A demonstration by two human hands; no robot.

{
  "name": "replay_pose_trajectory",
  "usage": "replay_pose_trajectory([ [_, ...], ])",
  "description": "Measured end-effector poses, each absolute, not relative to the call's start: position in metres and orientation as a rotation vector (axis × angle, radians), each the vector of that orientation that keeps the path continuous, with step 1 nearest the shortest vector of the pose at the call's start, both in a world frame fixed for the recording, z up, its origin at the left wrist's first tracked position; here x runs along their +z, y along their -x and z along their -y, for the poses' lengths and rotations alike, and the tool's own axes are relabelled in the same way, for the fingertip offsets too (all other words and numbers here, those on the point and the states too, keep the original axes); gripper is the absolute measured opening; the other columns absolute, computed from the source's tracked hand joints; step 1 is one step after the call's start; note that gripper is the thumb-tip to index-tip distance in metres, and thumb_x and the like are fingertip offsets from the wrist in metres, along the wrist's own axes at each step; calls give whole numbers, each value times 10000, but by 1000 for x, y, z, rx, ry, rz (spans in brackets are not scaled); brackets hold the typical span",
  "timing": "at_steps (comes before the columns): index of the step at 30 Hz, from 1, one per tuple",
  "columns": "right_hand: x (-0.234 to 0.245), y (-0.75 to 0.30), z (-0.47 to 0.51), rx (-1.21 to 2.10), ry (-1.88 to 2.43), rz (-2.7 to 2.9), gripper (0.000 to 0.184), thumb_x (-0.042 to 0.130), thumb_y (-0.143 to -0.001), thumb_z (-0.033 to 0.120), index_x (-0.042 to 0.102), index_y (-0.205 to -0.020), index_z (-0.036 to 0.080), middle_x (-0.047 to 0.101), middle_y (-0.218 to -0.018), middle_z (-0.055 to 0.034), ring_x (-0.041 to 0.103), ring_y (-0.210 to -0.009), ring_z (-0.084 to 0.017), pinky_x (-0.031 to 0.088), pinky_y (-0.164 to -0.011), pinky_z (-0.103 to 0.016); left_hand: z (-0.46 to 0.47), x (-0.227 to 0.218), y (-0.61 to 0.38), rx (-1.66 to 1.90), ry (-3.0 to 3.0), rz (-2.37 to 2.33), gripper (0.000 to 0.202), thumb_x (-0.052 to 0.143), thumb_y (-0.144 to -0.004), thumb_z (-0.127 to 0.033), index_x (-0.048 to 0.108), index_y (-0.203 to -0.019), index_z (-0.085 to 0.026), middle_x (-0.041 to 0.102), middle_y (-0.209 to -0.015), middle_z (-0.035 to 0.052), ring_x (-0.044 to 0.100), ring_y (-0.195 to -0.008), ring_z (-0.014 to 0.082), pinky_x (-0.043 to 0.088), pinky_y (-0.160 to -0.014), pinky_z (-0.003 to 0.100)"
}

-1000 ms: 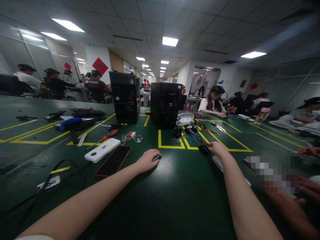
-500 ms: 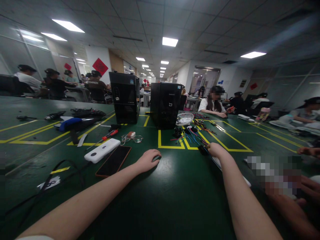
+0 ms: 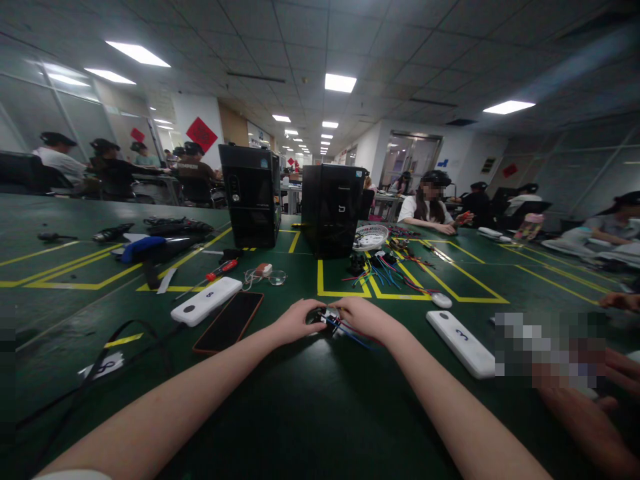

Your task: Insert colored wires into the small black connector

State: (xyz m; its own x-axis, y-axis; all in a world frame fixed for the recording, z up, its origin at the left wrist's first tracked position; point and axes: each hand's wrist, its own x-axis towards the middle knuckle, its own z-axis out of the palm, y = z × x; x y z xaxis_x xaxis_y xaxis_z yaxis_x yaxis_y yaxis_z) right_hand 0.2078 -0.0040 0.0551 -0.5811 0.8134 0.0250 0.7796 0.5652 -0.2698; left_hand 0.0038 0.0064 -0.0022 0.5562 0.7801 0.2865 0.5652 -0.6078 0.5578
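Above the green table's near middle, my left hand (image 3: 300, 321) is closed around one side of a small black part with blue and red wires (image 3: 330, 321). My right hand (image 3: 364, 319) pinches the same part, or a piece touching it, from the other side. My fingers cover much of it, so its exact kind cannot be made out. Its wires trail out below my right palm. A dark phone (image 3: 231, 323) lies left of my left hand. To the right of my right hand rests a white mouse-shaped object (image 3: 442, 301).
Two black computer towers (image 3: 253, 197) stand ahead. Loose coloured wires (image 3: 387, 267) and a white basket (image 3: 371, 236) lie beside the right one. White power banks (image 3: 463, 343) flank my arms. A red screwdriver (image 3: 221, 270) and glasses (image 3: 273, 277) are at left. A co-worker's hands (image 3: 590, 393) are at right.
My right hand has come left from beside the loose wires, bringing a wired piece to my left hand. The white mouse-shaped object and right power bank are now uncovered. My left hand stays nearly in place.
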Motion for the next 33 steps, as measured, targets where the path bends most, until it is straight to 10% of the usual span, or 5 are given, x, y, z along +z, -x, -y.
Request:
replay_pose_trajectory([
  [5,51,-193,13,55,1439,2566,463,363,-897,379,425,-1316,192,554,-1184,-122,541,-1030,-212,397,-836,-290,-6,0,-5,759,-2416,-1061,367,645,-721,-400,573,-1017,-194,592,-1023,62,551,-940,224,434,-839,346],
  [11,46,-186,13,-53,1383,2673,331,338,-916,290,634,-1038,209,607,-929,-67,577,-841,-170,395,-742,-256,-6,-1,-6,741,-2448,-1062,351,638,-724,-414,575,-980,-182,581,-970,60,540,-894,219,435,-797,333],
  [33,43,-186,11,-84,1369,2659,296,385,-899,245,631,-1059,212,625,-923,-58,577,-854,-165,386,-740,-241,-4,2,-6,726,-2427,-1073,348,644,-716,-419,581,-969,-189,583,-976,54,539,-901,218,431,-811,335],
])
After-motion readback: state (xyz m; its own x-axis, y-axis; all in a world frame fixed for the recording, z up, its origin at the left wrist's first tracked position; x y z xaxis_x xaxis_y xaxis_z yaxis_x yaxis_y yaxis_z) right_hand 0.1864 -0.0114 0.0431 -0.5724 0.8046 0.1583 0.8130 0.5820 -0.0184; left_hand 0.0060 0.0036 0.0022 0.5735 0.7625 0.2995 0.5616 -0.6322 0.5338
